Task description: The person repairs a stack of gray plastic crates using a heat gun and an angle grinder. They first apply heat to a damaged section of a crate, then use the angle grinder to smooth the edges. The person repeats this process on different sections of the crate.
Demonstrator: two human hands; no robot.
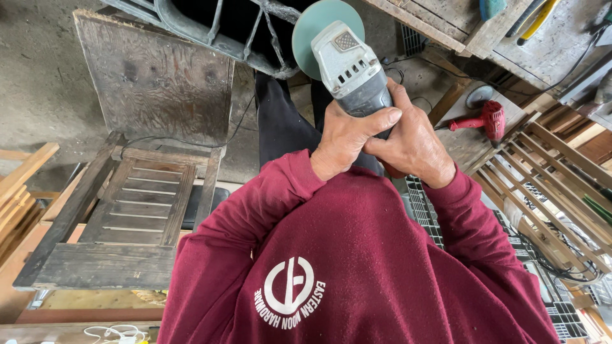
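While both hands (379, 143) grip the grinder (350, 70), open floor (38, 83) lies left.

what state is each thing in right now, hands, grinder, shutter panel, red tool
left hand: shut around the grinder body
right hand: shut around the grinder body
grey angle grinder: held up, green disc away from the person
wooden shutter panel: lying flat, untouched
red power tool: lying unheld

The angle grinder (349, 70) sits gripped between the left hand (347, 137) and the right hand (414, 148), the hands touching, its disc (312, 25) at the far end. Left of them a wooden chair (127, 178) lies on the floor. To the right, a power drill (484, 121) rests on a board, with slatted frames (548, 185) beside it and a worktop (561, 38) beyond.
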